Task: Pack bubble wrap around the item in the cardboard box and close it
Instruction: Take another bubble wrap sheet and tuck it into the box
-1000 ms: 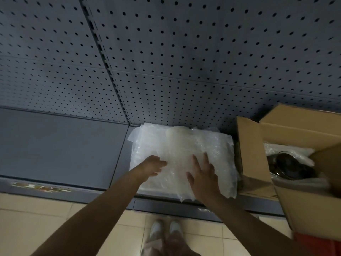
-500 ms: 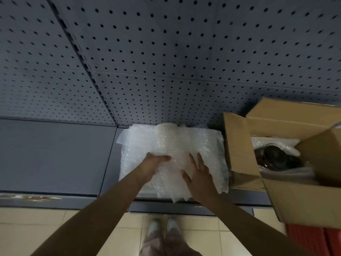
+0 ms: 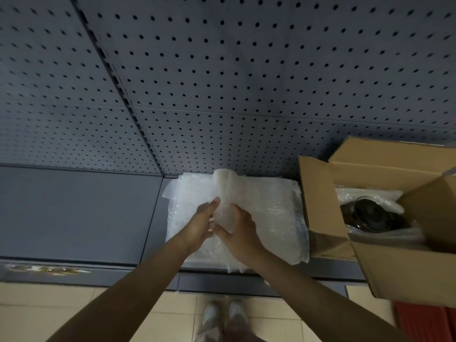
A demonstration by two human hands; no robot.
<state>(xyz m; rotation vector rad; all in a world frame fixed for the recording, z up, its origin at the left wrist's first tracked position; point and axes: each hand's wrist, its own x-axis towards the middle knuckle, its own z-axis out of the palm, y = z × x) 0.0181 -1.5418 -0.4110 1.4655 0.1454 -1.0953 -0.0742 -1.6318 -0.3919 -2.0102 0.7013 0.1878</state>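
- At the centre of the frame, a stack of bubble wrap [image 3: 266, 213] lies flat on a dark grey shelf [image 3: 74, 213]; it is white, half transparent, and its near edge hangs a little over the front of the shelf.
- One sheet [image 3: 225, 193] of the wrap is lifted from the stack and stands up as a folded strip, its top end curling near the back wall.
- Left hand [image 3: 199, 225] pinches this sheet from the left, thumb and fingers closed on it.
- Right hand [image 3: 238, 230] grips the lower end of the same sheet from the right, fingers closed on it; the two hands are almost touching.
- At the right of the frame, the cardboard box [image 3: 404, 262] stands just beside the stack, with its flaps open and upright.
- Inside the box lies a dark round item [image 3: 370, 218], with some bubble wrap already around it; what the item is I cannot tell.
- Left flap of the box stands between the stack and the item.
- Behind the shelf, a grey pegboard wall [image 3: 246, 70] fills the upper part of the frame.
- At the bottom, a beige tiled floor [image 3: 49, 312] and the person's light shoes [image 3: 224, 314] are visible.
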